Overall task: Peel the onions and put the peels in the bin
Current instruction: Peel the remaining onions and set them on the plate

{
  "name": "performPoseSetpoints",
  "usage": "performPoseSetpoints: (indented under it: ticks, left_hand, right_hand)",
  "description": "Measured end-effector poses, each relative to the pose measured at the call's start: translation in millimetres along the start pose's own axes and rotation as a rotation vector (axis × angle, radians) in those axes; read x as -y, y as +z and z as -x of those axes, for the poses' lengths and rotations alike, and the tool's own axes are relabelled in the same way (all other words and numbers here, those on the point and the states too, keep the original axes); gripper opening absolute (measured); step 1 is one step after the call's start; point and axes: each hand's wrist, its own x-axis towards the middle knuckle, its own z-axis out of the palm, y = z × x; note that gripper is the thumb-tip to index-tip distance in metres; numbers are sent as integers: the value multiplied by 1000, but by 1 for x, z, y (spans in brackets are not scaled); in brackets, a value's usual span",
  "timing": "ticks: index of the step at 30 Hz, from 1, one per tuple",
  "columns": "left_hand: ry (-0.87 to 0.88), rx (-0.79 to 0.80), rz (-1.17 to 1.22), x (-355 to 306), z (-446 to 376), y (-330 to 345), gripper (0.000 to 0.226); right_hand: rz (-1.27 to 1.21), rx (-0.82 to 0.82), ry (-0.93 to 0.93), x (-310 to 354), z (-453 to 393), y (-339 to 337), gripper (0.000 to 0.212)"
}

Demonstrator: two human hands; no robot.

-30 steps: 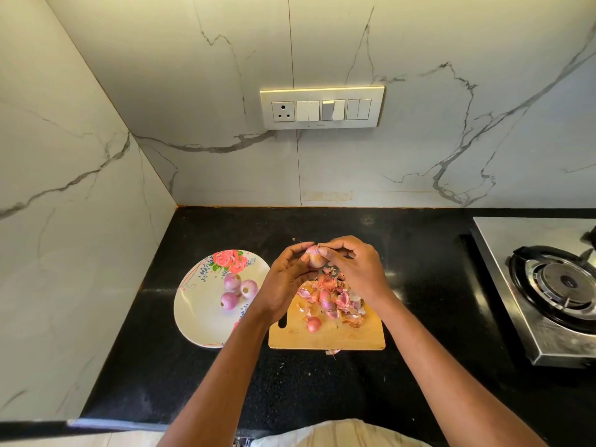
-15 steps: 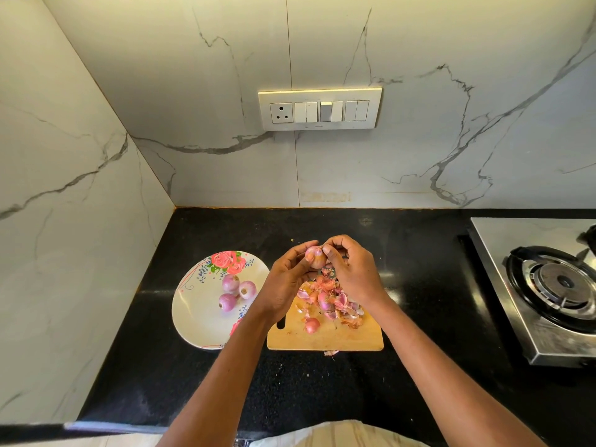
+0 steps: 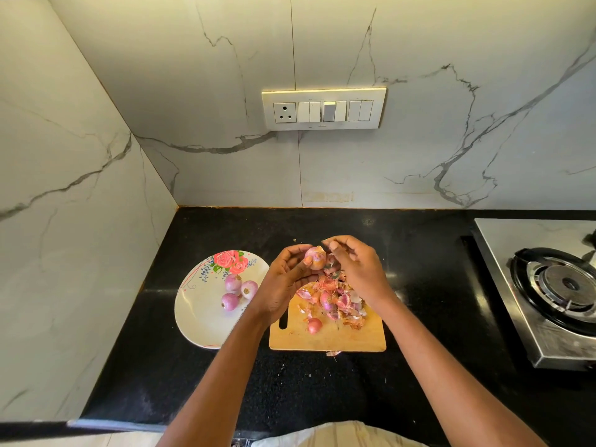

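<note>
We hold a small onion (image 3: 315, 258) in our left hand (image 3: 287, 282), fingers and thumb curled around it, raised above the far end of the wooden cutting board (image 3: 329, 337). Part of its papery skin is gone, and a paler patch shows on the side facing us. Our right hand (image 3: 358, 269) meets it from the other side, the fingers bent and the fingertips (image 3: 332, 245) pinching at the top of the onion, where a scrap of skin sticks out; how much of it we have between the fingers is too small to tell.

Below the hands, a heap of pink and brown peels (image 3: 335, 300) lies on the far half of the board. One more small onion with its reddish skin on (image 3: 314, 324) sits on the board just nearer to us than the heap. A single scrap of peel (image 3: 333, 352) lies on the black worktop (image 3: 290, 388) touching the board's near edge.

To the left of the board, just beside it, a white plate with a rose print (image 3: 200, 317) carries three peeled onions (image 3: 240, 291), clustered together and touching one another near the plate's right side.

On the right, well apart from the board, a steel gas stove (image 3: 548, 343) stands on the worktop. A switch panel (image 3: 324, 108) is set in the marble wall behind.
</note>
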Motion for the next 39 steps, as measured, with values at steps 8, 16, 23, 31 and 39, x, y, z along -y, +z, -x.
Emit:
performPoseSetpoints:
  ticks: [8,16,23,31,39]
  left_hand:
    - [21,-34,-101,0,-4,2,28]
    - [79,-51,-181,6,-4,2,38]
    - [66,-31,-145,6,0,-2,51]
    - [23,46,-78,8,3,-1,48]
    - [1,-10,70,8,2,-6,41]
  right_hand:
    - [108,14,-80,-9,0,1,9]
    - [335,-134,-213,-11,6,18,7]
    - [240,-207,-73,-12,7,23,15]
    - [-159,-349,276,-28,-3,17,12]
    - [264,-41,126,-39,3,1,12]
